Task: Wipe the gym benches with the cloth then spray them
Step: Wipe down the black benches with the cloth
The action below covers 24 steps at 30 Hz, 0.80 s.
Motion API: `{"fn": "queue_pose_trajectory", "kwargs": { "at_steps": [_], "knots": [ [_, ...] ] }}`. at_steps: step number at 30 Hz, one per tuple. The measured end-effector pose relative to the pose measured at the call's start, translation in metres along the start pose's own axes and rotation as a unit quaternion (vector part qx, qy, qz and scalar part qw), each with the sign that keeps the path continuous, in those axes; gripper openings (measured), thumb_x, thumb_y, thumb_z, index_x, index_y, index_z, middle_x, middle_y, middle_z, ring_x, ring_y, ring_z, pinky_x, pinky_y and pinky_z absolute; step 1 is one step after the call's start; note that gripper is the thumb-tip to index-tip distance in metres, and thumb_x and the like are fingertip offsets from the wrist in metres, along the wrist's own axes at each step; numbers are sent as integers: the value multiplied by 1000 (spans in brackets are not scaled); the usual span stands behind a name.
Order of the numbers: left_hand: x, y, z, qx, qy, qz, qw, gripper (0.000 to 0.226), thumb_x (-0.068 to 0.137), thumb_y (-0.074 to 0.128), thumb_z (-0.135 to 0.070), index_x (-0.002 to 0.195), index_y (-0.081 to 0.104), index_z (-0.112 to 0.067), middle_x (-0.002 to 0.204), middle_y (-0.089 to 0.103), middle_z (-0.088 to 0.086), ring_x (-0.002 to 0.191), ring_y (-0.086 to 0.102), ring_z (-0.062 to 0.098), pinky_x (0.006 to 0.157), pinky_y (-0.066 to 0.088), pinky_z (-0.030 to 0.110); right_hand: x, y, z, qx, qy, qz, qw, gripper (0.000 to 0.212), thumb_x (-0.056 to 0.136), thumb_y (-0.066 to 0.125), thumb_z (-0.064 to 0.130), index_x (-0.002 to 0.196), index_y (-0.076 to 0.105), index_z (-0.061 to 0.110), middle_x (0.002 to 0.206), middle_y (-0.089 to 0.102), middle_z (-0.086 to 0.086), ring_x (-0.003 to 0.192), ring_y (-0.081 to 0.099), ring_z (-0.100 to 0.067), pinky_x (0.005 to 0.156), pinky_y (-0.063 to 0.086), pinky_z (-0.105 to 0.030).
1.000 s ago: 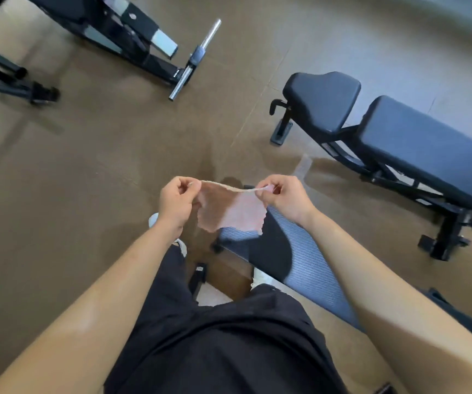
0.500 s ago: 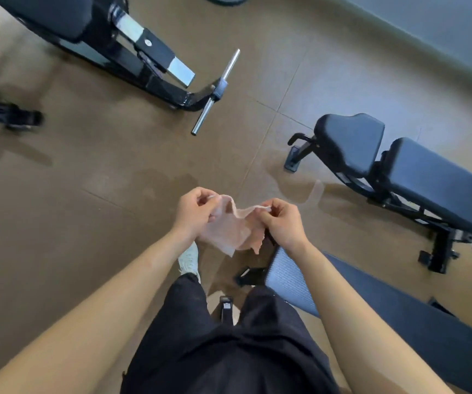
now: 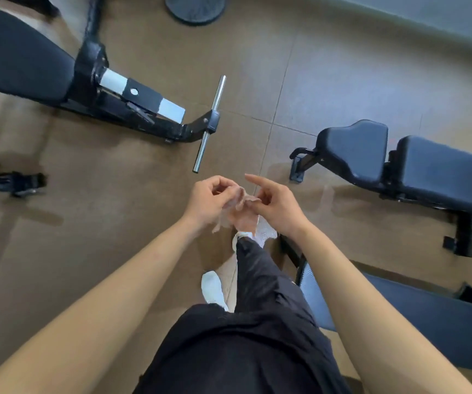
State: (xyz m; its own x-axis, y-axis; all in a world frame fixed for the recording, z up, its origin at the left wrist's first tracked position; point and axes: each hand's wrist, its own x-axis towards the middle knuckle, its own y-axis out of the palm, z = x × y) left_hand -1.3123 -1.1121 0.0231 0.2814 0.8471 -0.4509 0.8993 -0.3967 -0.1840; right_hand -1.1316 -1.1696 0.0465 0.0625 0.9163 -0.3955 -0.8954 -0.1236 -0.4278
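A thin pale pink cloth [image 3: 239, 214] is bunched between my two hands at mid-frame, above the floor. My left hand [image 3: 207, 199] grips its left side with curled fingers. My right hand [image 3: 276, 203] pinches its right side, the index finger sticking out. A black padded gym bench [image 3: 428, 172] stands to the right. The end of another dark bench [image 3: 428, 317] lies low at the right, partly behind my right forearm. No spray bottle is visible.
A black machine with a padded seat [image 3: 15, 58] and a chrome bar [image 3: 209, 123] fills the upper left. A round weight plate [image 3: 195, 7] lies at the top. A black frame foot [image 3: 15, 183] sits at the left. Brown floor tiles stretch between.
The cloth was stretched flat between my hands; my hands have come together and it is now crumpled. The view has tilted up, showing more of the machine.
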Motion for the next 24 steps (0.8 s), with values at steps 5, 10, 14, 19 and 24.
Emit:
{"fn": "queue_pose_trajectory", "kwargs": {
  "at_steps": [5,10,14,19,24],
  "knots": [
    [88,16,-59,40,0,56,998,13,94,73,-10,101,77,0,96,76,16,84,66,14,83,57,36,71,-55,2,21,24,-30,999,23,93,68,8,111,74,21,65,50,7,55,43,-2,56,39,-14],
    [174,42,-119,45,-23,103,993,10,93,75,-18,101,79,-14,95,77,1,91,71,13,83,59,29,145,-129,8,37,64,-57,996,4,92,70,17,91,72,20,73,67,2,65,58,-8,66,53,-33],
    [249,49,-159,36,-18,110,993,21,93,74,-17,114,75,-13,105,76,2,100,69,12,89,57,25,214,-189,18,50,76,-86,992,3,94,69,18,93,71,16,85,72,-9,74,64,-15,71,54,-30],
    [346,48,-198,55,-8,106,993,25,91,75,-8,116,72,-9,97,73,0,86,65,1,80,52,15,297,-249,38,62,83,-138,985,4,93,70,13,91,68,13,89,64,-2,71,56,-7,60,46,-13],
    [449,50,-236,120,42,158,979,28,90,76,-10,117,70,-17,105,72,-4,91,66,2,88,52,24,379,-301,60,92,108,-191,971,12,91,76,26,92,70,15,87,68,-2,76,66,-17,69,54,-31]
  ]
}}
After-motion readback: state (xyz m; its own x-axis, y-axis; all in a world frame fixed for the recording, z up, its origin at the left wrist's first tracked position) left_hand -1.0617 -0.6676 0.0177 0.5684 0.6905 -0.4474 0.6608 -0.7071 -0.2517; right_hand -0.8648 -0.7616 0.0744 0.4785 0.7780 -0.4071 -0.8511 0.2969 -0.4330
